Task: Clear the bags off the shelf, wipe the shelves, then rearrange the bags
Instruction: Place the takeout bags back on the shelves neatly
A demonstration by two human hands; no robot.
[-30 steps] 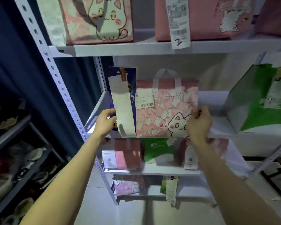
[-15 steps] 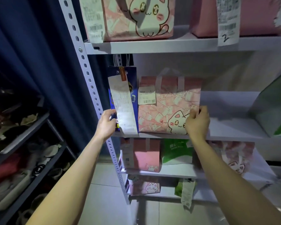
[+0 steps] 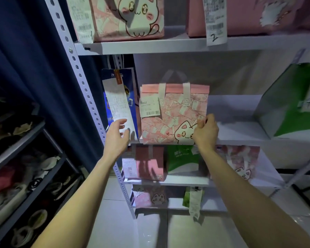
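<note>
A: Where are your hands just now?

B: Your right hand is closed on the lower right edge of the pink cat bag, fingers curled round its side; your left hand is open, fingers spread, just in front of the blue bag and gripping nothing; its fingertips sit at the bottom of the long receipt that hangs down that bag's face.

A: And the bags themselves?

B: The pink cat bag stands upright on the middle shelf, just beside the blue bag, which is at the shelf's left end by the perforated post; a white barcode label is stuck on the pink bag's upper left; a green bag stands tilted well apart at the right end of the same shelf.

A: The other shelves?

B: The top shelf carries a big cat bag and a plain pink bag with a slip marked 2; below your hands are more pink and green bags, too blurred to tell apart.
</note>
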